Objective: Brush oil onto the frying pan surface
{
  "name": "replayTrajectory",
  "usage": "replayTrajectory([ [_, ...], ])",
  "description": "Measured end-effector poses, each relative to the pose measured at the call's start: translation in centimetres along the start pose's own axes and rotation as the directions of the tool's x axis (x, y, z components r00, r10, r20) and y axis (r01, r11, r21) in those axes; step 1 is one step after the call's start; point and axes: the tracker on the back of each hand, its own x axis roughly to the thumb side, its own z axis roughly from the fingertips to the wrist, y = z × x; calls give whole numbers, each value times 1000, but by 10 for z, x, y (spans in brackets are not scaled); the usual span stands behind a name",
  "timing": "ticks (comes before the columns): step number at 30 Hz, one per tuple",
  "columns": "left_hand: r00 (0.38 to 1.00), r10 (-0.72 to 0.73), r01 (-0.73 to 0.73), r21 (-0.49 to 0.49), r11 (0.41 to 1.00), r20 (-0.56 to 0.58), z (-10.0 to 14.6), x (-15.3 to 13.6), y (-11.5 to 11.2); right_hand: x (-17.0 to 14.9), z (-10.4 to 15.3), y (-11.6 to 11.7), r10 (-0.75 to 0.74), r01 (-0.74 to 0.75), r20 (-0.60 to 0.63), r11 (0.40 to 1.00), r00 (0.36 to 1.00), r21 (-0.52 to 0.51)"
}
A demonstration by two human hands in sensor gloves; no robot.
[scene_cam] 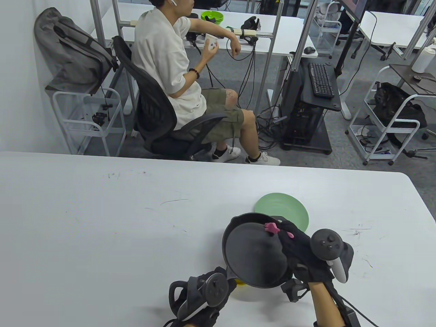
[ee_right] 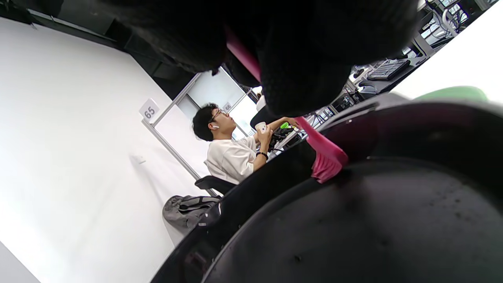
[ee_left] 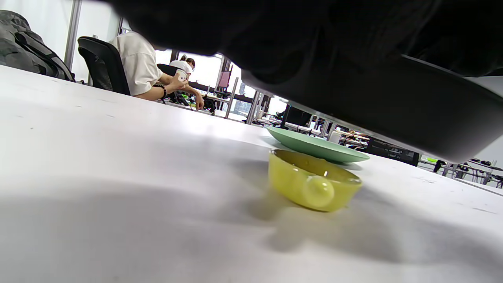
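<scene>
A black frying pan (scene_cam: 255, 253) is held tilted above the table; its underside (ee_left: 393, 106) shows in the left wrist view with a gap beneath it. My left hand (scene_cam: 204, 298) grips it at its near left side; the handle is hidden under the hand. My right hand (scene_cam: 289, 238) reaches over the pan and pinches a pink silicone brush (scene_cam: 271, 227). The brush head (ee_right: 324, 159) touches the pan's inner surface (ee_right: 373, 220) near its far rim. A small yellow oil bowl (ee_left: 314, 184) sits on the table under the pan; only its edge (scene_cam: 240, 282) shows from above.
A pale green plate (scene_cam: 289, 207) lies on the white table (scene_cam: 102, 221) just beyond the pan, and shows in the left wrist view (ee_left: 314, 145). A seated person (scene_cam: 177, 68) and office furniture are past the table's far edge.
</scene>
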Motion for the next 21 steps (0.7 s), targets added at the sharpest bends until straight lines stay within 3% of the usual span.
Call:
replayTrajectory([
  [5,1000,15,-15,7,1000,-15,0,-4,2,4,4,-9,12,-12,17,999,1000,-43],
  [11,1000,-5,5,15,1000,-8,0,-2,2,11,3,11,127,-126,63,992,990,-19],
  [15,1000,21,-21,1,1000,3,0,0,0,14,1,30,-25,16,93,996,995,91],
  [21,1000,-7,7,-10,1000,11,0,4,-3,15,-1,45,-131,114,85,977,988,179],
])
